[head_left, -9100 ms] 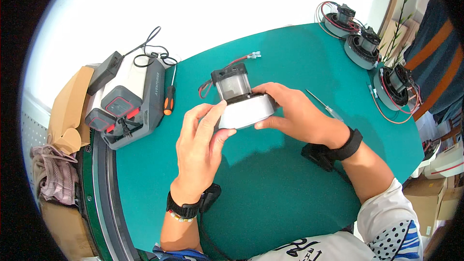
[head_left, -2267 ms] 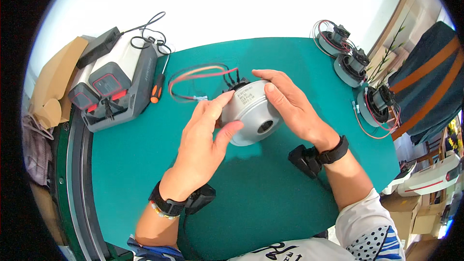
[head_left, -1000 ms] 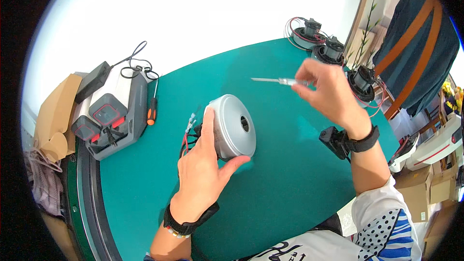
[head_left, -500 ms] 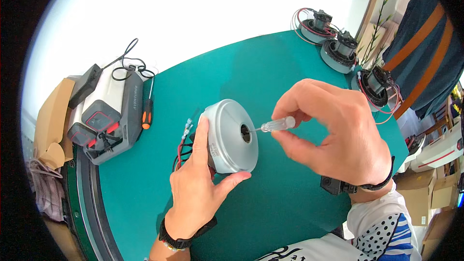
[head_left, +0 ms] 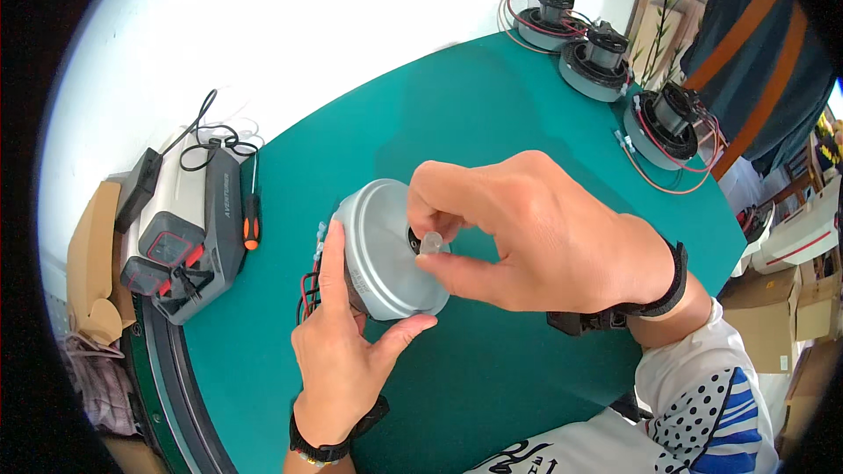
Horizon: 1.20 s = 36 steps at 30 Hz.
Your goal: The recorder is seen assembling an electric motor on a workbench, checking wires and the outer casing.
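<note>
This place is looking like a workshop: three wired motors [head_left: 595,68] are standing along a green table [head_left: 492,377], an orange screwdriver [head_left: 252,224] is lying beside a grey machine [head_left: 225,215], the right hand [head_left: 544,237] is holding a clear screwdriver [head_left: 430,243] at a fourth motor [head_left: 378,250], and cardboard boxes [head_left: 762,326] are sitting stacked beyond the table's right side.

Silver round motor [head_left: 373,250] tilted, face rightward; clear-handled screwdriver [head_left: 431,244] at central hole.

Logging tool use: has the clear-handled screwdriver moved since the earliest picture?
Yes. The clear-handled screwdriver has moved left, nearer the orange-handled screwdriver on the green tabletop; the right hand now holds it.
</note>
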Available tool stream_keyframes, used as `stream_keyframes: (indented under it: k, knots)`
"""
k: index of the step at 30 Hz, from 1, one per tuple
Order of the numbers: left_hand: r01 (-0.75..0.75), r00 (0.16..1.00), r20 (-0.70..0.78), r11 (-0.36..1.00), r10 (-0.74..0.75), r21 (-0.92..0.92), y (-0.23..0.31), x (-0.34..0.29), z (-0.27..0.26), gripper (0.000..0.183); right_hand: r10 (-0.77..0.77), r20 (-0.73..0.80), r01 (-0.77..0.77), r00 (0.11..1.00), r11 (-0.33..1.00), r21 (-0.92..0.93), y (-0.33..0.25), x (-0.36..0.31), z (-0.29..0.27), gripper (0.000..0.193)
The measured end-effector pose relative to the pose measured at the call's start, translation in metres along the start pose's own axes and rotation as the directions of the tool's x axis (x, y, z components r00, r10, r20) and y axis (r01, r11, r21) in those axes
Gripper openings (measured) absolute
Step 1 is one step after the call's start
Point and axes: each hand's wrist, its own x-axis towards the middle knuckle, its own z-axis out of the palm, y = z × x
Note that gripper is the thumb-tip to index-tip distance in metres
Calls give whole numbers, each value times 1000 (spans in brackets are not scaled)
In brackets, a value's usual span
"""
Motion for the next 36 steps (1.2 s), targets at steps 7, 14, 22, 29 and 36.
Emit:
stream_keyframes:
  k: [7,14,22,29,36]
  knots:
    - [-52,998,-33,998,53,23,-1,1,-2,113,-26,-127,24,992,999,-21,2,5,-3,21]
    - [-14,999,-30,1000,13,-26,-1,0,0,112,-122,-59,112,991,983,-145,7,3,9,24]
    - [-59,997,-41,998,60,10,-1,0,-1,112,11,-31,-14,999,996,-86,2,3,2,10]
    - [-109,989,-91,993,114,49,-4,1,1,114,30,46,-24,998,991,-131,7,1,-2,15]
    - [2,994,-108,986,16,166,14,-1,-6,112,36,-83,-37,996,999,-14,1,4,-5,10]
